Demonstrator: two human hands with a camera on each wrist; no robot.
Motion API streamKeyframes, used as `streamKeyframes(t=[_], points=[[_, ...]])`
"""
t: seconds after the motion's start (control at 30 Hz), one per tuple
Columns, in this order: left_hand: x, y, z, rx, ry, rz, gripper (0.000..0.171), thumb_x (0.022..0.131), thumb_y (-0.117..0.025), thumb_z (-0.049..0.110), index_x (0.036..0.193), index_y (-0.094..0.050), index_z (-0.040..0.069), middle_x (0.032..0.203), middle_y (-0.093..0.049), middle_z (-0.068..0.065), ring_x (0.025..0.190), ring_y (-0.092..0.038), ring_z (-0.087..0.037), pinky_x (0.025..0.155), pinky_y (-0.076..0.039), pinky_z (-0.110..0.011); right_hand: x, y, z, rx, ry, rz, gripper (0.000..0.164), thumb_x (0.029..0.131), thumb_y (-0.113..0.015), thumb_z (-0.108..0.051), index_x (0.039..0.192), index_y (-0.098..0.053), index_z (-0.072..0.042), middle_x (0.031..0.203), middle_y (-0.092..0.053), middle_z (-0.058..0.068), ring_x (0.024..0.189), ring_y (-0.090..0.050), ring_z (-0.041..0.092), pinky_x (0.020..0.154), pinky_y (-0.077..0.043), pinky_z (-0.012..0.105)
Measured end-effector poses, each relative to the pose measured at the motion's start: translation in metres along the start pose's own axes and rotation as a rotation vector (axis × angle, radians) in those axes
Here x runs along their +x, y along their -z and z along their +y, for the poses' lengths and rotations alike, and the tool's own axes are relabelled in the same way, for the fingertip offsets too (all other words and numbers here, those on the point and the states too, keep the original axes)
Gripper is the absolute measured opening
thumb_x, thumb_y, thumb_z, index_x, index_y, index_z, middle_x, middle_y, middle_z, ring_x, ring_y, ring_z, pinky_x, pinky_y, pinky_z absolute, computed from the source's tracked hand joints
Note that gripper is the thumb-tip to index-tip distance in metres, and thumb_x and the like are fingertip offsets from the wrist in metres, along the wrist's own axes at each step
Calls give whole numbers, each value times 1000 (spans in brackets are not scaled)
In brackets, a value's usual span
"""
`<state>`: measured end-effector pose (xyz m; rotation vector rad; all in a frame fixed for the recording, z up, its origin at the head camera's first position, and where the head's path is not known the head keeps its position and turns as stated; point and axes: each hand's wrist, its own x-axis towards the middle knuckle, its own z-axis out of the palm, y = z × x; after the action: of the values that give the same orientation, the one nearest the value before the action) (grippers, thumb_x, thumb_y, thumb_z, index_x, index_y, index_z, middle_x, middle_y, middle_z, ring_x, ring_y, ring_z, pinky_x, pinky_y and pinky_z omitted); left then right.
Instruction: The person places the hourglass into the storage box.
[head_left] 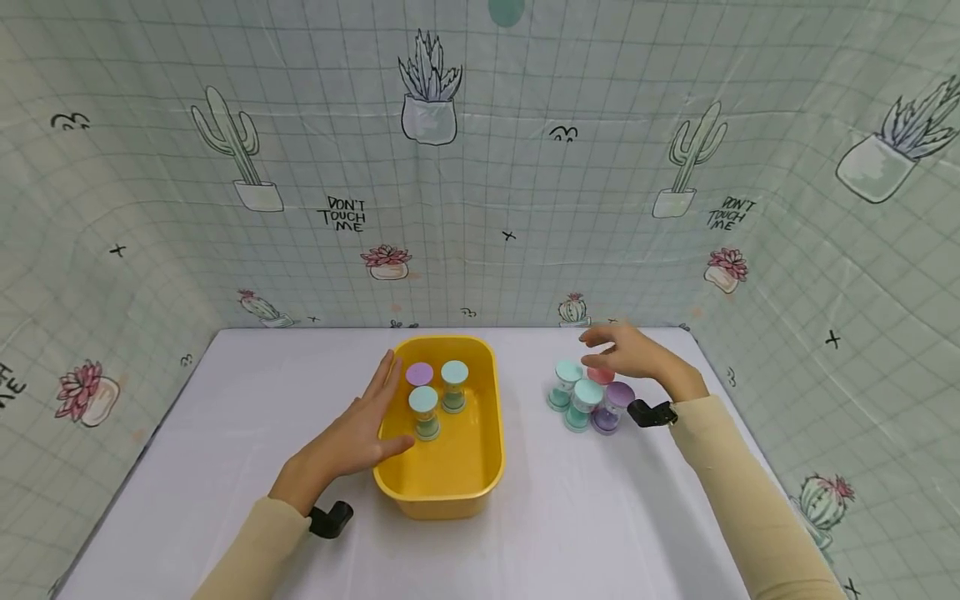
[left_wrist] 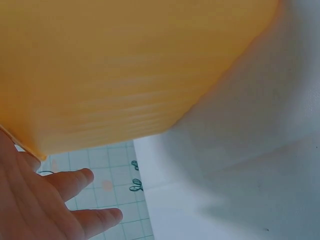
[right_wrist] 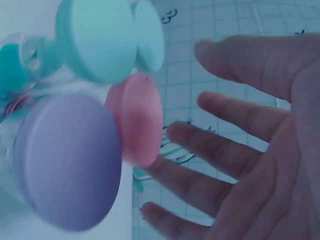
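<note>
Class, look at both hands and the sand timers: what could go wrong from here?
The right hand is close to four bunched timers, so grasping one might topple a neighbour. The left hand lies at the yellow bin; a nudge might shift it and tip the timers standing inside.

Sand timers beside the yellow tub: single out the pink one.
The pink-capped timer, partly hidden by the right hand in the head view; of the other three, two have mint caps, one a purple cap.
</note>
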<state>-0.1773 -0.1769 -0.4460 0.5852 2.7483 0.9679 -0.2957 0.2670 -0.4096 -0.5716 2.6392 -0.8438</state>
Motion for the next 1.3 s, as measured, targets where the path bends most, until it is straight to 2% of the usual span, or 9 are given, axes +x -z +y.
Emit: streamKeyframes(t=[0.13,0.23,0.4,0.67,0.83,1.0,1.3], points=[[0,0,0,0,10,-1,111,91,-67,54,166,2,10,174,15,-8,159,-10,-41,114,-14,-81,-3,1,10,-36,-47,-108,64,98,-64,-39,145,-52,2,145,-54,33,135,-52,50,110,-44,65],[0,0,0,5,17,-3,111,91,-67,53,166,3,10,174,15,-8,160,-10,-41,114,-14,-81,-3,2,15,-29,-69,-165,68,98,-64,-43,147,-49,2,145,-53,35,135,-52,50,110,-43,65],[0,0,1,13,20,-6,111,91,-68,51,166,3,12,174,15,-7,160,-9,-40,115,-14,-81,-2,3,18,-30,-112,-217,73,96,-64,-46,149,-47,3,147,-51,34,136,-53,49,111,-45,62],[0,0,1,16,9,-2,110,91,-69,47,166,3,11,174,15,-8,159,-10,-41,114,-14,-81,1,7,18,-19,-188,-281,72,96,-64,-44,149,-46,2,148,-47,38,123,-62,42,101,-53,61],[1,0,1,11,6,-1,110,92,-69,49,166,2,10,174,15,-8,159,-11,-41,114,-14,-81,2,7,16,-13,-225,-310,72,95,-65,-45,150,-48,-1,146,-52,30,122,-61,39,100,-55,58],[0,1,0,9,2,-5,110,92,-67,54,166,1,9,174,16,-8,159,-12,-41,114,-14,-82,3,6,15,37,-256,-331,67,95,-67,-42,148,-53,-4,139,-58,20,115,-61,29,98,-57,50],[0,2,1,22,-6,-3,111,92,-66,57,166,2,10,174,15,-9,159,-13,-42,114,-15,-82,7,3,16,154,-226,-342,52,94,-69,-32,135,-60,-1,117,-63,10,99,-60,19,91,-56,37]])
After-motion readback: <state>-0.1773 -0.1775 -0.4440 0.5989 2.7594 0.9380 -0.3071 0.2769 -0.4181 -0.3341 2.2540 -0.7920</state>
